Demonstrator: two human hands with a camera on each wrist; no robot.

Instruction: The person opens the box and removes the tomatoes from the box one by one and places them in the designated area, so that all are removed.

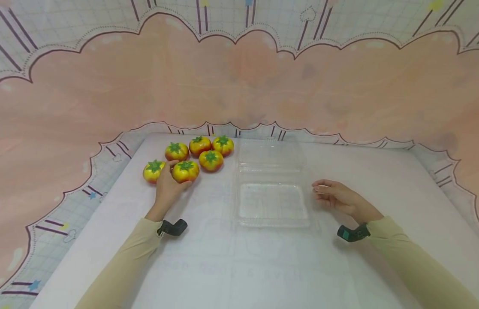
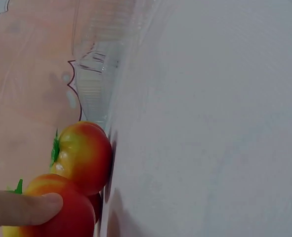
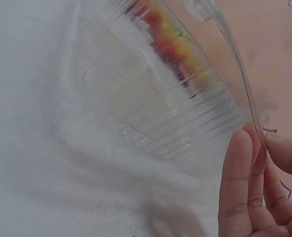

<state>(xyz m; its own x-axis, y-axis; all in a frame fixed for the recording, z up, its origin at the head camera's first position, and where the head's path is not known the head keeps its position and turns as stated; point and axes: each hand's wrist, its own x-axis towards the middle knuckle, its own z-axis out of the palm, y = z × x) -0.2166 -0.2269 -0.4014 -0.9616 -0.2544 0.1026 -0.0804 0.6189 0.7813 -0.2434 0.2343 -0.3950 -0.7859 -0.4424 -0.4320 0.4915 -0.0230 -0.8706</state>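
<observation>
My left hand (image 1: pixel 169 188) grips a yellow and red tomato (image 1: pixel 186 172) with a green star-shaped leaf on top. In the left wrist view its thumb (image 2: pixel 42 208) presses on that fruit's red side, and another tomato (image 2: pixel 86 158) sits just beyond. A clear plastic container (image 1: pixel 273 201) stands in the middle of the table, its lid (image 1: pixel 270 153) folded back toward the far side. At the container's right edge, my right hand (image 1: pixel 339 198) pinches the thin rim (image 3: pixel 252 111) between thumb and fingers. The container holds nothing.
Several more tomatoes are grouped at the back left, including one tomato (image 1: pixel 211 161) nearest the container and another tomato (image 1: pixel 152 172) left of my left hand. A white cloth (image 1: pixel 262 266) covers the table. A patterned curtain (image 1: pixel 239 86) hangs behind it.
</observation>
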